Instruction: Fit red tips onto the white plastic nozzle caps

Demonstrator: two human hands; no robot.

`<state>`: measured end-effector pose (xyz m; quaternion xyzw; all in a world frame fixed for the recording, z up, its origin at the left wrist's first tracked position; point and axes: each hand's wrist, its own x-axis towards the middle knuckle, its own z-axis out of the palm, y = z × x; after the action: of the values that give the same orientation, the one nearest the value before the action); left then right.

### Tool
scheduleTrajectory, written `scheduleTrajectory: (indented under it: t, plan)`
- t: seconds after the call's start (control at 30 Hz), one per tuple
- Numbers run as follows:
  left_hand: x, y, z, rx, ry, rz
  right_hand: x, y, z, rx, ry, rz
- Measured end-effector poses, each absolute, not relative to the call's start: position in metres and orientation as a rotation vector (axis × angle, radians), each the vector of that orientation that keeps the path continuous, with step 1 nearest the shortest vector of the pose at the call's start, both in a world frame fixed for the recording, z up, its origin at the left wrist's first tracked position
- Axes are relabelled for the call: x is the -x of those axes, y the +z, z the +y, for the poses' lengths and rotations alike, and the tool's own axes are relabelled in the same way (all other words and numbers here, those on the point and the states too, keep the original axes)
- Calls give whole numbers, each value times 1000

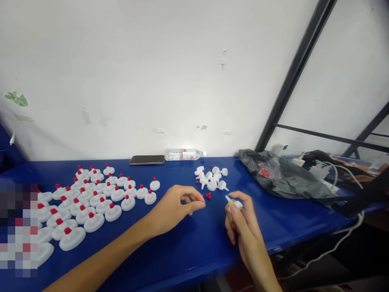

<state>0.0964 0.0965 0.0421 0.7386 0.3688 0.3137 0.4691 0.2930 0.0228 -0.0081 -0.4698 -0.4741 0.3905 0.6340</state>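
Note:
My right hand (pixel 240 221) holds a small white nozzle cap (pixel 233 202) between thumb and fingers above the blue table (pixel 182 251). My left hand (pixel 179 205) rests on the table with its fingertips pinched beside a few tiny red plugs (pixel 208 196); whether it grips one is unclear. A loose heap of white nozzle caps (pixel 212 177) lies just behind the plugs. On the left, several white caps with red tips (pixel 91 196) stand in rows.
A phone (pixel 147 159) and a lying water bottle (pixel 184 154) sit by the white wall. A black plastic bag (pixel 279 172), white cables (pixel 334 172) and dark items lie at the right. A black metal frame (pixel 291 73) rises behind them.

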Motion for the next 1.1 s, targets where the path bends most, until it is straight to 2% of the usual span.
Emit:
scheduleTrajectory:
  t: [0.2,0.6,0.87,1.1]
  plan:
    - [-65,41,104,-1637,779,928,-292,-8,23,1110,861,-1172]
    - [-80,38,94,-1627,726,863,-292,4,21,1241,751,-1435]
    - [-84,39,88,-1634,706,861,-292,3,22,1213,807,-1485]
    - [-79,33,86,-2262,752,801,-292,3,22,1209,819,-1460]
